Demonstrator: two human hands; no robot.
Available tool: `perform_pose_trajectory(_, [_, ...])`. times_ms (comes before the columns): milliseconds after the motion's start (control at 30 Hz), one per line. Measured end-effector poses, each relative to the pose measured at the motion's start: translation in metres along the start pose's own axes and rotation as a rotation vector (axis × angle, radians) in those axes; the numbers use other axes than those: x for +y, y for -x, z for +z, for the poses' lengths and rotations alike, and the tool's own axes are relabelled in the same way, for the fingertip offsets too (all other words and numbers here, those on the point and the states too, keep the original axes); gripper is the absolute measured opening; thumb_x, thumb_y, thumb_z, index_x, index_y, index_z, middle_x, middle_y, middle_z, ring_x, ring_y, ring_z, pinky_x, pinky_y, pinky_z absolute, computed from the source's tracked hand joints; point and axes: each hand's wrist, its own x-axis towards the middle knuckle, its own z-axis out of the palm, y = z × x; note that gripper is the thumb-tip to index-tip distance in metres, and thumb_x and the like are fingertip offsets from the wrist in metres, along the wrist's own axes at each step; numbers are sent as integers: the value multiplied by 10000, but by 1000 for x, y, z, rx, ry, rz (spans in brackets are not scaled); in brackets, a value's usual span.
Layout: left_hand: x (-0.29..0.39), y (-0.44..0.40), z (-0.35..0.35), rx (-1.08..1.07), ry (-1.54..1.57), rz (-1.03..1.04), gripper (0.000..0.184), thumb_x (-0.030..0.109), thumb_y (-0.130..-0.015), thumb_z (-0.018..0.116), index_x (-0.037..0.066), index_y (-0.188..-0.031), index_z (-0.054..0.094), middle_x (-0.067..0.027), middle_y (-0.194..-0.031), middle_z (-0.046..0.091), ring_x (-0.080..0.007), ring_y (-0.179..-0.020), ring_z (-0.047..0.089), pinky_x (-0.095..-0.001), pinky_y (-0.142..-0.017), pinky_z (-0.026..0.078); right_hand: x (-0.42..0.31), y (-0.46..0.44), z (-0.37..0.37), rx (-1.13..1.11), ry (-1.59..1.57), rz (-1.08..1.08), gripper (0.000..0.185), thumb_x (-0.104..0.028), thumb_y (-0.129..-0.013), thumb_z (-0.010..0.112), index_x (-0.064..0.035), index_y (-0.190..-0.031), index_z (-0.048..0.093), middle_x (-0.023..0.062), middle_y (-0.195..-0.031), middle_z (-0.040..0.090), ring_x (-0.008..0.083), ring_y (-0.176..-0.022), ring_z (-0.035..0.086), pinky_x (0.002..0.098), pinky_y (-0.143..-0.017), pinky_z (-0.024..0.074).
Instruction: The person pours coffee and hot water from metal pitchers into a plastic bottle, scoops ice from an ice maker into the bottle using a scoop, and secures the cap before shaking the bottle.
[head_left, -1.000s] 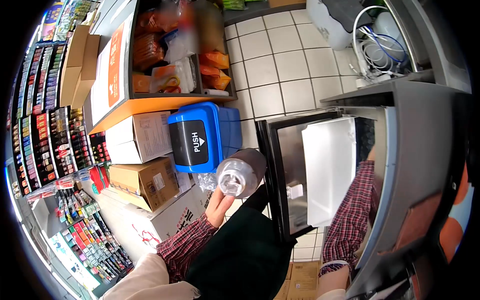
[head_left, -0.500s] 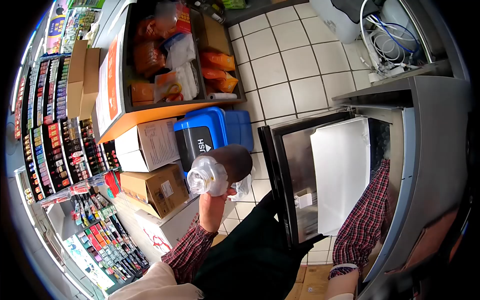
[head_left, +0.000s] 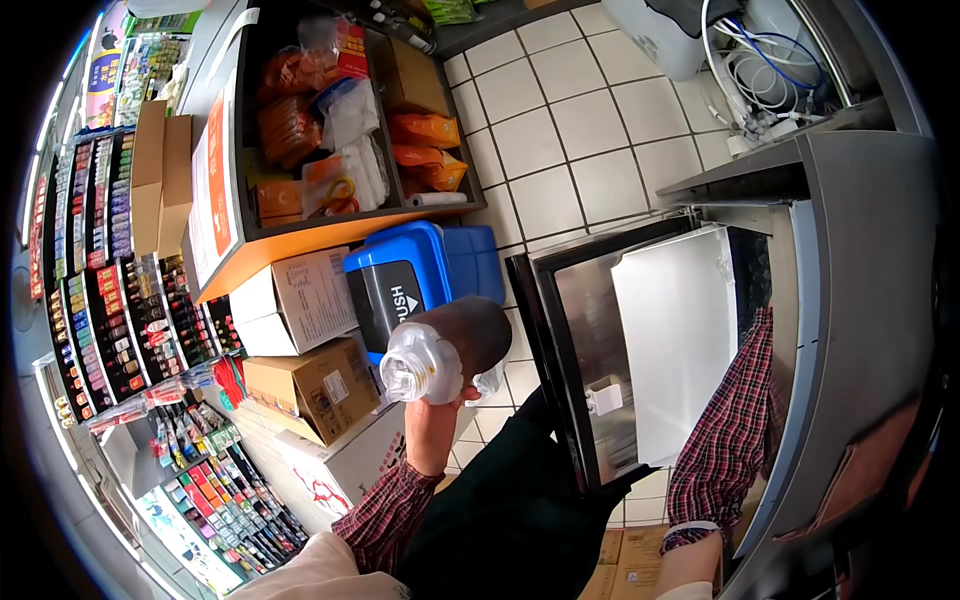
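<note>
A large clear bottle (head_left: 425, 365) with dark contents is held tilted in my left hand (head_left: 432, 425), whose fingers wrap round its underside. The bottle's wide mouth points left, in front of the blue bin (head_left: 405, 268) marked PUSH. At the right, my other arm in a plaid sleeve (head_left: 722, 440) reaches into the open compartment (head_left: 783, 250) of a steel cabinet; the hand itself is hidden inside. Next to that arm, a white panel or tray (head_left: 675, 340) stands against the inner side of the open black-framed door (head_left: 550, 370).
An orange-edged shelf unit (head_left: 350, 228) with bagged items stands upper left. Cardboard boxes (head_left: 310, 385) lie beside the bin, with store shelves (head_left: 105, 270) at far left. White cables and hoses (head_left: 765, 80) hang at the upper right above the tiled floor (head_left: 590, 130).
Compared with a second ago, the bottle in my left hand has moved left and tipped so its mouth points further left. The right arm remains inside the compartment. The view has shifted slightly.
</note>
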Motion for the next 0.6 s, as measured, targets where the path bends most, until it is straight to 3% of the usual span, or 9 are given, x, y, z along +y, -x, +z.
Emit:
perform_pose_trajectory(500, [3,2,18,-18,-12,-14,692,533,-937,492,56,-1424,373,-91,-1375,465,-264,-1186,477,-417,-913,425,-14,7,-7,-25,19,1,348,-218,-999,499,45,-1224,534,214,-1202,566,376,-1114,526,447,-923,430])
perform_pose_trajectory(600, [5,6,21,28,8,-40,801,585,-867,611,38,-1398,365,-97,-1314,478,-240,-1152,511,-441,-876,484,-26,28,-18,-32,30,18,359,-214,-998,501,45,-1246,530,218,-1227,562,384,-1139,522,451,-941,429])
